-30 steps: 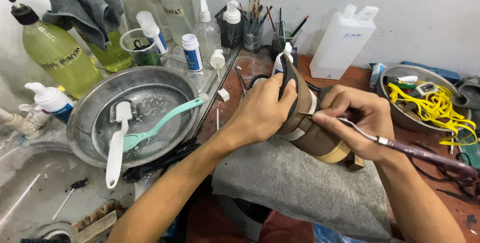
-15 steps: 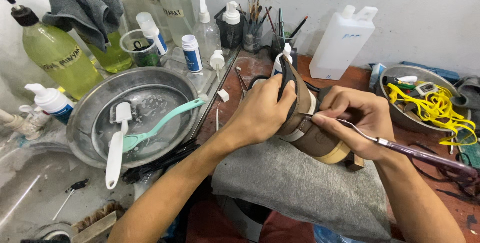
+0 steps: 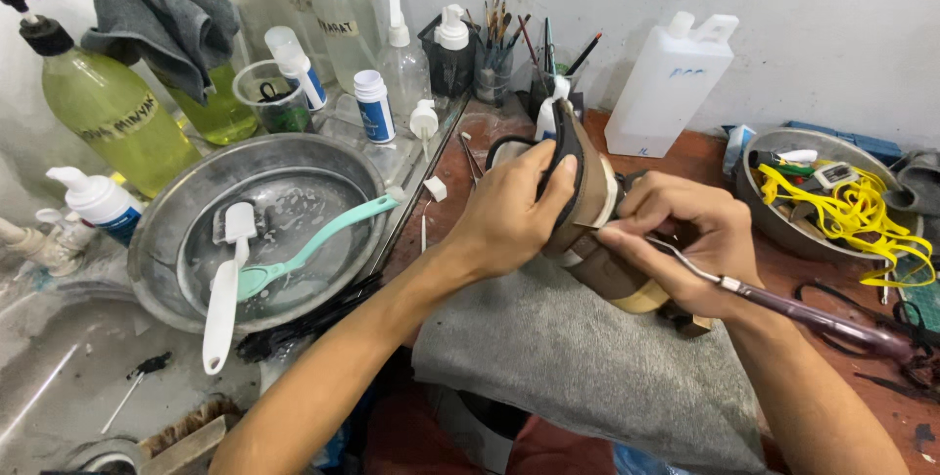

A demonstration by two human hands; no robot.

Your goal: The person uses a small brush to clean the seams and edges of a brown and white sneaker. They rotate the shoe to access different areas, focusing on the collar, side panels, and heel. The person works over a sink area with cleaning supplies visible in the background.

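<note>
Mid-job, by the look: shoe (image 3: 587, 211) propped over the grey cloth (image 3: 587, 357), left hand (image 3: 509, 215) clamped round its upper. Right hand (image 3: 695, 240) pinched a thin metal tool (image 3: 783, 307) against the side seam; sole edge seemingly unfinished.

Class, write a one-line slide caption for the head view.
Left hand steadies a brown shoe while the right hand works it with a thin tool.

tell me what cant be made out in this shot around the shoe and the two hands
Head view only:
- Tool tip: the right hand holds a thin metal tool, its working end hidden between fingers and the brown shoe.
- Shoe front and sole: covered by the left hand and the grey cloth.
- Items in the right metal bowl: tangled under yellow strips, too small.
</note>
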